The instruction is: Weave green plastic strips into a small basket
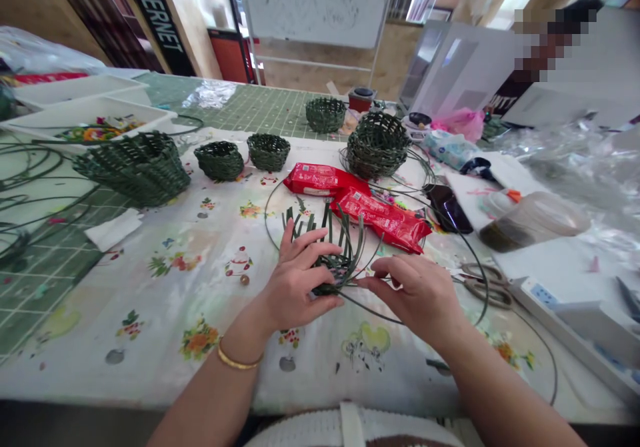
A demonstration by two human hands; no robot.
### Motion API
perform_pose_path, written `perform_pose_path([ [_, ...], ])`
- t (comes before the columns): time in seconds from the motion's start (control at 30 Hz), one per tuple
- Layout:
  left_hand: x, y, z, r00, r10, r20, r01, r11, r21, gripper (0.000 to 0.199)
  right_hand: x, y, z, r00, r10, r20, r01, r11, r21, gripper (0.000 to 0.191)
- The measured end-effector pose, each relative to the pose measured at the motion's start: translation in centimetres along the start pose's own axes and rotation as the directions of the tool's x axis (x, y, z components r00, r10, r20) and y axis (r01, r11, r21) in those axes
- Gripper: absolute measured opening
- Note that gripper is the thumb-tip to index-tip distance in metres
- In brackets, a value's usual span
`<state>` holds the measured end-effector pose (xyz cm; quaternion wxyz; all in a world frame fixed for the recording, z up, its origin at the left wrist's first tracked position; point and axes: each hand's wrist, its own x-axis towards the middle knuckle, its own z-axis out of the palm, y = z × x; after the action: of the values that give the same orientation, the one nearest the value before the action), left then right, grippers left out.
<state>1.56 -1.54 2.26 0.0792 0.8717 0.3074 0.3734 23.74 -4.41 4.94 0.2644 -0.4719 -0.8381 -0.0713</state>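
Your left hand (pixel 303 277) lay over the small unfinished basket (pixel 343 268), its fingers moderately spread, with wide gaps between them. The fingers reached across the upright green stakes (pixel 327 223) and the weave, while the thumb stretched along the near side, so the basket sat held within a loose, open curve of your grip. Your right hand (pixel 417 290) was narrow by contrast: thumb and forefinger came together on a thin green strand (pixel 355 279) at the right side of the basket, and the other fingers curled in. You had the basket in front of you, on the patterned tablecloth (pixel 175 300), just short of two red packets (pixel 383 219). A longer loose strand (pixel 375 313) curved out from the basket and passed below your right fingertips. To the right of that hand lay the scissors (pixel 487 287), with a dark phone (pixel 450 208) farther back. Finished-looking woven baskets (pixel 270 152) stood beyond the packets and to your left. A gold bangle (pixel 239 361) circled your left wrist.
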Motion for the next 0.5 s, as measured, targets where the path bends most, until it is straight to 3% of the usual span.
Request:
perform_pose_path([
  [0.1,0.1,0.2,-0.1,1.000,0.013,0.000,-0.013,1.000,0.000,0.019,0.3,0.2,-0.4,0.983,-0.180,0.027,0.182,0.981,-0.073,0.013],
  [0.17,0.1,0.3,-0.2,0.999,0.033,0.013,-0.033,0.999,-0.020,0.019,0.7,0.1,-0.6,0.964,-0.250,0.095,0.261,0.957,-0.127,0.022],
  [0.3,0.2,0.6,-0.2,0.997,0.054,0.051,-0.050,0.995,-0.083,0.014,1.4,-0.1,-0.8,0.964,-0.188,0.189,0.224,0.955,-0.195,0.026],
  [0.5,0.6,2.0,0.5,0.998,-0.036,0.052,0.037,0.999,-0.018,0.013,1.2,-0.4,-1.1,0.981,-0.110,0.157,0.130,0.984,-0.119,0.032],
])
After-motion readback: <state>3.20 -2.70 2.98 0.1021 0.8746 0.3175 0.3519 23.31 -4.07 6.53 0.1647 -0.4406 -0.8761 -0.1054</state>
